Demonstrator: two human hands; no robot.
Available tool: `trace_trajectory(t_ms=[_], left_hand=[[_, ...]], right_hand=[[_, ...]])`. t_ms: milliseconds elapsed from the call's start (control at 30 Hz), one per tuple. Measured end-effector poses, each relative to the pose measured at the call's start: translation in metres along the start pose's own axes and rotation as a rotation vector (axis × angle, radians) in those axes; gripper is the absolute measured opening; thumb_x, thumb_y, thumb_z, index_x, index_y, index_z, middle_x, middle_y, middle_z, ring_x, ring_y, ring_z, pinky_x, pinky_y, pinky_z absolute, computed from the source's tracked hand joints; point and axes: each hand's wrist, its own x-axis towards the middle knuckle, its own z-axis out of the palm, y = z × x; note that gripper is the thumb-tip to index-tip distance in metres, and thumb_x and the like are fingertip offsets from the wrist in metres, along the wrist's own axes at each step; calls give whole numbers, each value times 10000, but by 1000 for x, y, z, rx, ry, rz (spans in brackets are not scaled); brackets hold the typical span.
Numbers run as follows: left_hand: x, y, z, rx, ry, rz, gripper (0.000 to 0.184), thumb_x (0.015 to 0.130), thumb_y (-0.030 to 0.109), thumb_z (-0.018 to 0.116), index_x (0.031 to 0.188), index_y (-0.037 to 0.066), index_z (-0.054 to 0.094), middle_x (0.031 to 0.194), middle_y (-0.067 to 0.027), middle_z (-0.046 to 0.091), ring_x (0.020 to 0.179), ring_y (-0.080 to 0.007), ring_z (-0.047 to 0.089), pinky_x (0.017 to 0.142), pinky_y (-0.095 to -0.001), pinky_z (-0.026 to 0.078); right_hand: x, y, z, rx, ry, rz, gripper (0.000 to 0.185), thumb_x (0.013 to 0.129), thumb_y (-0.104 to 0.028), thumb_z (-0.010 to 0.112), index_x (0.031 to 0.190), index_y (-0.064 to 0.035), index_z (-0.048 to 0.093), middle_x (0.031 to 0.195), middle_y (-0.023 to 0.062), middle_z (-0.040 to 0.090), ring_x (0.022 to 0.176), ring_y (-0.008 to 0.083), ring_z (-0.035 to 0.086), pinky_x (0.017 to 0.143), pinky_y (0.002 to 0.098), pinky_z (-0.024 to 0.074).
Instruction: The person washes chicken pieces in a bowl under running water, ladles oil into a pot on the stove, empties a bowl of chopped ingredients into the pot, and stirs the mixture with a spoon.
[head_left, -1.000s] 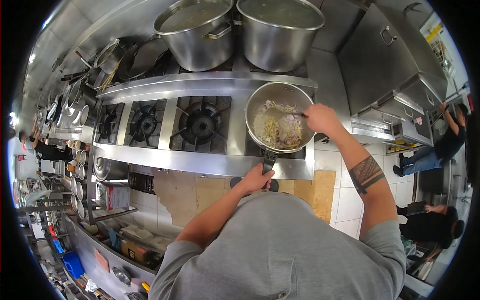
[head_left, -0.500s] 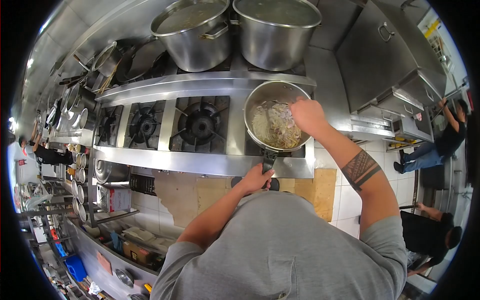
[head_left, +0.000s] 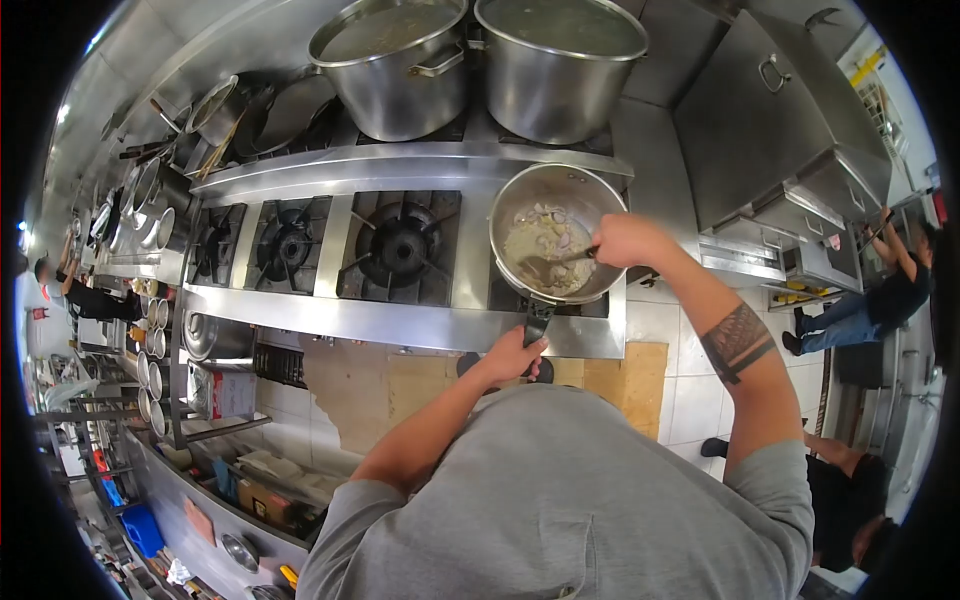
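A metal pot (head_left: 508, 198) stands over the right end of the stove, with its black handle (head_left: 537, 322) pointing toward my body. My left hand (head_left: 514, 357) is wrapped round that handle. At the pot's right rim, my right hand (head_left: 632, 241) is closed on a spoon (head_left: 545, 264), whose head lies low among the food. Pale and purplish chopped pieces (head_left: 548, 236), like sliced onion, cover part of the pot's bottom.
Two large stockpots (head_left: 405, 95) (head_left: 560, 85) stand behind the pot. Bare burners (head_left: 402, 246) lie to its left. A steel cabinet (head_left: 765, 120) is at the right. One person (head_left: 890, 290) stands at far right, another (head_left: 845, 500) below, a third (head_left: 95, 298) at far left.
My right hand has moved right and down from over the pot, and the spoon now lies lower in the food. My left hand stays on the handle. The lower-right person has shifted.
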Motion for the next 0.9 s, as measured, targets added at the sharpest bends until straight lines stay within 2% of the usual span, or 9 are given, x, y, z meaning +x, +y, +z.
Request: trace_trajectory(t_ms=[67,133,233,367,533,633,767,867,900], left_hand=[[-1,-1,0,20,13,6,294,1039,294,549,881,48,516,695,-52,632,640,-151,629,618,-326,516],[1,-7,1,-18,25,-4,295,1038,298,549,885,49,516,700,-50,629,641,-151,629,623,-327,515],[-4,1,3,6,44,14,288,1035,292,558,901,43,507,710,-47,621,642,-157,627,627,-327,520],[1,-2,5,-57,26,-17,282,1032,287,566,921,36,502,721,-50,618,644,-162,627,629,-329,523],[2,-2,4,-56,37,-28,265,1034,266,564,932,28,506,725,-54,615,640,-162,626,629,-335,532],[-3,5,3,-52,14,-37,250,1037,251,559,944,27,498,728,-54,607,637,-163,626,631,-336,537],[2,-5,2,-73,7,-29,253,1040,252,554,944,25,496,727,-55,606,632,-162,626,630,-337,538],[2,-6,2,-70,4,-11,268,1043,259,550,927,24,497,716,-53,606,628,-160,625,624,-334,534],[4,-7,1,-55,-4,-6,271,1042,263,552,926,23,499,716,-52,609,629,-159,625,623,-335,533]], right_hand=[[10,2,16,61,86,-43,246,796,-115,619,978,-45,768,969,193,736,938,353,716,839,438,570],[9,1,28,121,323,202,251,809,-105,616,1003,-48,765,1001,185,736,957,351,716,846,452,571],[-12,-3,13,84,292,323,252,813,-86,621,1018,-45,759,1033,178,735,969,354,716,841,456,575],[-18,-7,14,71,239,300,248,821,-81,614,1020,-41,757,1047,167,736,985,353,714,839,464,575],[-7,-2,36,103,335,-34,258,790,-69,612,1003,-76,758,989,185,727,935,360,707,821,479,564],[-46,6,6,88,262,-123,258,762,-59,616,973,-93,760,952,190,720,904,366,704,805,474,562],[-74,5,-7,-38,218,-121,245,765,-70,606,949,-103,763,933,182,720,910,365,704,797,462,566],[-60,5,13,-117,137,10,224,778,-71,600,926,-103,764,916,173,720,899,367,705,783,468,570],[-50,10,23,-10,268,59,209,782,-71,603,913,-94,764,912,172,722,891,366,709,770,471,574]])
